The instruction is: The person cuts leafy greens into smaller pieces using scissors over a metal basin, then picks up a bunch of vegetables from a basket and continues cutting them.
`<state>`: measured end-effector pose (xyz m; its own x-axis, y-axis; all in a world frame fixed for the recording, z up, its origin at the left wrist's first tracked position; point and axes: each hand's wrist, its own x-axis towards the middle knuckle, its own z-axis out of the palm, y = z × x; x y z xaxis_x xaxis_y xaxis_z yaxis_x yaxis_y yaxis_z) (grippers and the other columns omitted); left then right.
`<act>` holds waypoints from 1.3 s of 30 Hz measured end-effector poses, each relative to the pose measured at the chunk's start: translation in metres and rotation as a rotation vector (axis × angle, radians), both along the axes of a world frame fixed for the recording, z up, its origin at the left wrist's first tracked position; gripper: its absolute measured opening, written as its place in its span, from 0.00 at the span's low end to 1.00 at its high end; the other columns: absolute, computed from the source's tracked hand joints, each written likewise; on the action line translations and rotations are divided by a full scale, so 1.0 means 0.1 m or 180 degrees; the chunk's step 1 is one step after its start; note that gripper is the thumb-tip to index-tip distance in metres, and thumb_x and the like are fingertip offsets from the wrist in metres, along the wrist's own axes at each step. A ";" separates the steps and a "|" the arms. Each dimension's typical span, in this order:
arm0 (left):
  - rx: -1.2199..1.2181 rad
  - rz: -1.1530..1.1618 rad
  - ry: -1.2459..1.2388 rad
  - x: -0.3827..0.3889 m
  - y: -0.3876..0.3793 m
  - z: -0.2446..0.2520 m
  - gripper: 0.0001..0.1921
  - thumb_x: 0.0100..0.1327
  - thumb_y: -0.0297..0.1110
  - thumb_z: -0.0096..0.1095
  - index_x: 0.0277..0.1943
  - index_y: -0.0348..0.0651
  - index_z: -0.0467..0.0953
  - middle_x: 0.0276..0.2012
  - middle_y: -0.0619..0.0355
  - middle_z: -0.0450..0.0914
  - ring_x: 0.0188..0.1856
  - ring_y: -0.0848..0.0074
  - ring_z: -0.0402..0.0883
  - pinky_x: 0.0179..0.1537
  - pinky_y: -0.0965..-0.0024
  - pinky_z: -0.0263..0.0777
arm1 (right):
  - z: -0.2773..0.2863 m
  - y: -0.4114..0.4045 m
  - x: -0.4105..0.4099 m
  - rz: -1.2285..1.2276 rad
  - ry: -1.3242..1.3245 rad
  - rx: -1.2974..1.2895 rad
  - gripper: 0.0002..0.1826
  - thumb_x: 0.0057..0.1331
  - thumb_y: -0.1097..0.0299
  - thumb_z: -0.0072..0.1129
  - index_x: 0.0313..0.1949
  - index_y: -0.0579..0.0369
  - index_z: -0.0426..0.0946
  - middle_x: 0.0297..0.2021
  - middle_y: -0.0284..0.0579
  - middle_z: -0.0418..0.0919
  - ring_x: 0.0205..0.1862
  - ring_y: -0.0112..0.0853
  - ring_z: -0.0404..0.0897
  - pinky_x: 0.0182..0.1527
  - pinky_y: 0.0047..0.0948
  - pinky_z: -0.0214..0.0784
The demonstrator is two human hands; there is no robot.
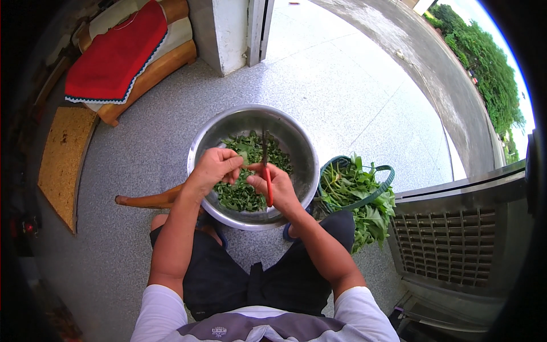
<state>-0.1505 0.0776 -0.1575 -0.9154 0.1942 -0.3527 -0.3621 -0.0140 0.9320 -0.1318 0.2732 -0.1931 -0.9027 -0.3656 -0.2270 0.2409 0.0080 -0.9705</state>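
A wide stainless steel basin (307, 171) sits on the floor between my feet, with chopped green leaves (239, 199) spread over its bottom. Above the basin, my left hand (220, 166) pinches a small green leaf (243, 158) between thumb and fingers. My right hand (275, 184) holds a pair of scissors by the red handle (268, 186), the dark blades (264, 147) pointing away from me. Its index finger reaches to the left hand's fingertips, where a bit of stem seems to lie. Whether the blades are parted cannot be made out.
Right of the basin stands a green woven basket (386, 177) heaped with leafy stems (369, 213), some spilling over. A metal grille door (444, 243) is beyond it. A curved wooden piece (147, 201) lies left. Farther left are a wooden bench (149, 77) with red cloth (124, 55) and a tan board (66, 162).
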 end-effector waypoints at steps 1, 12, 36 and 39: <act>0.0000 -0.0308 -0.0037 0.01 0.00 0.00 0.09 0.66 0.34 0.59 0.31 0.39 0.77 0.20 0.63 0.77 0.19 0.84 0.74 0.21 0.82 0.65 | 0.00 0.00 -0.02 -0.0130 0.0239 -0.0200 0.16 0.62 0.63 0.66 0.43 0.62 0.77 0.24 0.33 0.74 0.26 0.18 0.72 0.29 0.19 0.65; -0.0016 -0.0891 -0.0105 0.05 0.09 0.03 0.09 0.66 0.34 0.59 0.34 0.38 0.78 0.22 0.63 0.79 0.22 0.84 0.77 0.23 0.82 0.67 | -0.06 0.10 -0.07 -0.0224 0.0737 0.0105 0.11 0.62 0.67 0.65 0.39 0.60 0.77 0.27 0.35 0.79 0.30 0.19 0.74 0.35 0.21 0.68; 0.0265 0.0638 0.0375 -0.04 0.04 -0.04 0.08 0.64 0.33 0.57 0.31 0.40 0.77 0.20 0.63 0.76 0.20 0.82 0.73 0.24 0.80 0.64 | -0.11 0.09 -0.01 0.0712 -0.0175 0.0306 0.28 0.69 0.42 0.49 0.46 0.59 0.75 0.29 0.33 0.72 0.29 0.20 0.70 0.35 0.20 0.65; 0.0272 0.0634 0.0389 -0.03 0.03 -0.06 0.08 0.63 0.32 0.57 0.31 0.39 0.77 0.20 0.63 0.76 0.19 0.83 0.73 0.23 0.81 0.63 | -0.18 0.07 0.00 0.0811 -0.0089 0.0453 0.28 0.67 0.40 0.51 0.45 0.57 0.74 0.27 0.31 0.70 0.28 0.20 0.67 0.33 0.20 0.63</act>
